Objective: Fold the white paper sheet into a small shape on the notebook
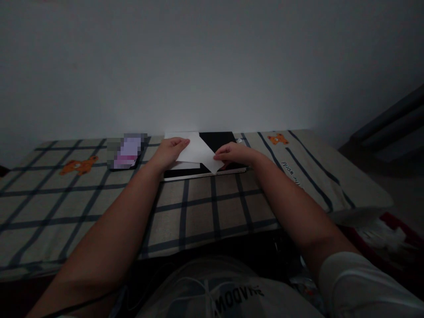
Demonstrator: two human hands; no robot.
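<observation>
A white sheet of paper (198,150) is held at a slant between my two hands, one corner pointing toward me. My left hand (169,152) pinches its left part between thumb and fingers. At the right edge, near the lower corner, the fingertips of my right hand (236,153) are closed on the same sheet. Beneath lies a flat black item (218,139), like a folder or book, with pale page edges along its front. More white paper (187,165) rests on its left part, partly hidden by the held sheet.
A checked tablecloth (198,221) with bear prints covers the table. Left of the papers lies a phone (128,152) with a lit, blurred screen. A grey wall (212,66) rises behind. At the lower right, beside the table, are red and white items (384,234).
</observation>
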